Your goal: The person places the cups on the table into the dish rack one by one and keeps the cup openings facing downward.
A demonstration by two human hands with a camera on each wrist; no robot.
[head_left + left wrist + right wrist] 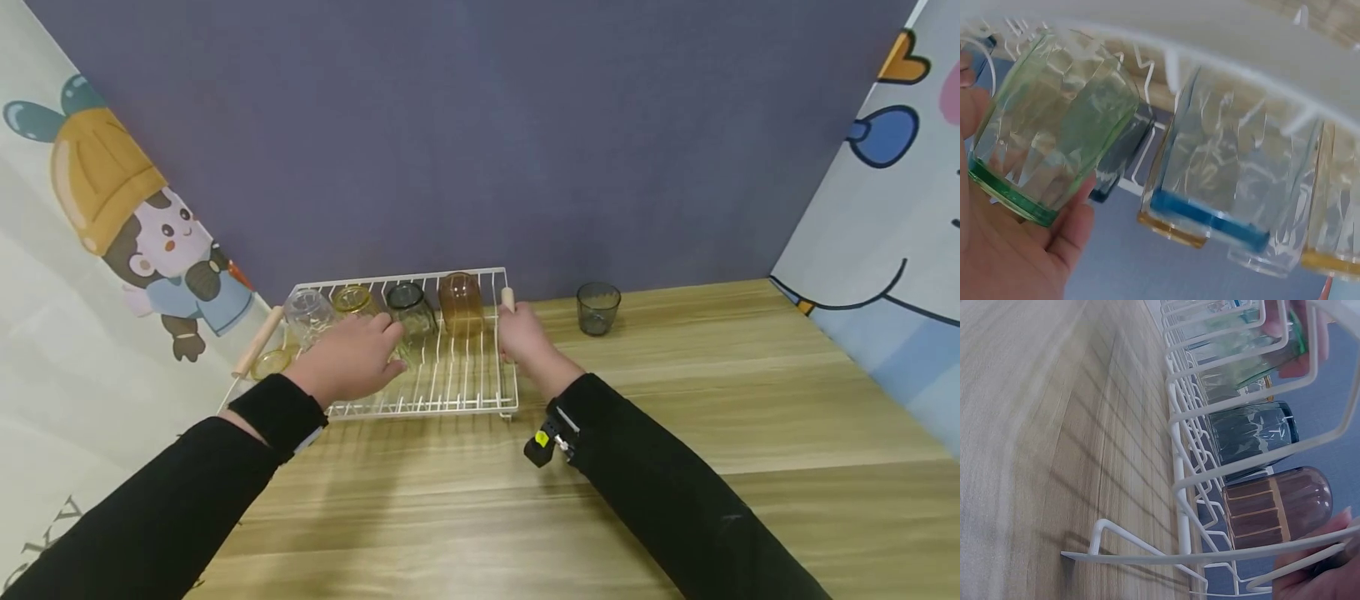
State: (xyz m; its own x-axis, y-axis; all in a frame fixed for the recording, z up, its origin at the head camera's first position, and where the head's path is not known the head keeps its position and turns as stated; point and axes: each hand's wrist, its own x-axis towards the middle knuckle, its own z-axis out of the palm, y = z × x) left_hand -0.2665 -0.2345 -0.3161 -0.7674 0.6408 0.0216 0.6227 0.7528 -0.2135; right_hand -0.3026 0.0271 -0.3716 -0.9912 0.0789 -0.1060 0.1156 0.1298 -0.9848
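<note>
A green-tinted glass (1054,119) stands upside down near the front of the white wire dish rack (450,408). My left hand (348,358) holds it around its base, fingers on both sides in the left wrist view; from the head it mostly hides the glass. My right hand (525,337) grips the wooden handle (508,298) at the rack's right end. Along the back of the rack are an amber glass (460,304), a dark grey glass (411,308), a yellow glass (354,300) and a clear glass (309,312). A blue-based glass (1222,156) is beside the green one.
A smoky grey glass (597,310) stands on the wooden table (675,400), right of the rack. Another yellow glass (272,362) sits by the rack's left wooden handle (258,342). A dark blue-grey panel (480,142) rises behind, with printed sheets at both sides.
</note>
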